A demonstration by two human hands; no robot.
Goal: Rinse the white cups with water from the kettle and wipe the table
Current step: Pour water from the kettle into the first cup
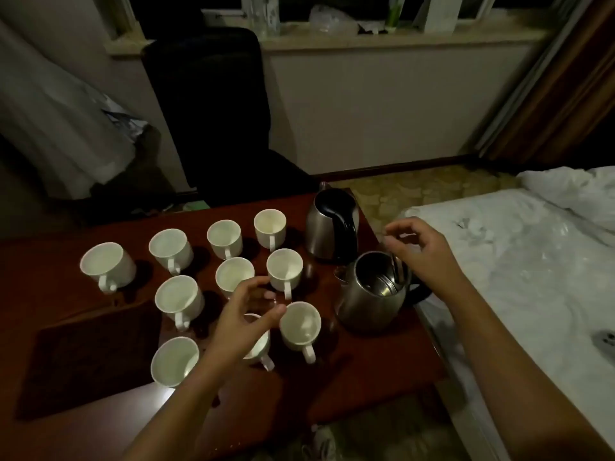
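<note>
Ten white cups [229, 238] crowded the surface [366, 354]; your left hand [248, 314] and right hand [419, 247] hovered released, so reaching for the open kettle [372, 301] by its right edge risked toppling one.

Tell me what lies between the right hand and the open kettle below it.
Nothing: in the head view the right hand hovers just above the open kettle, fingers loosely curled, holding nothing.

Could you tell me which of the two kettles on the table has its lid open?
The nearer kettle, below the right hand: its shiny inside shows. The far kettle is closed.
</note>
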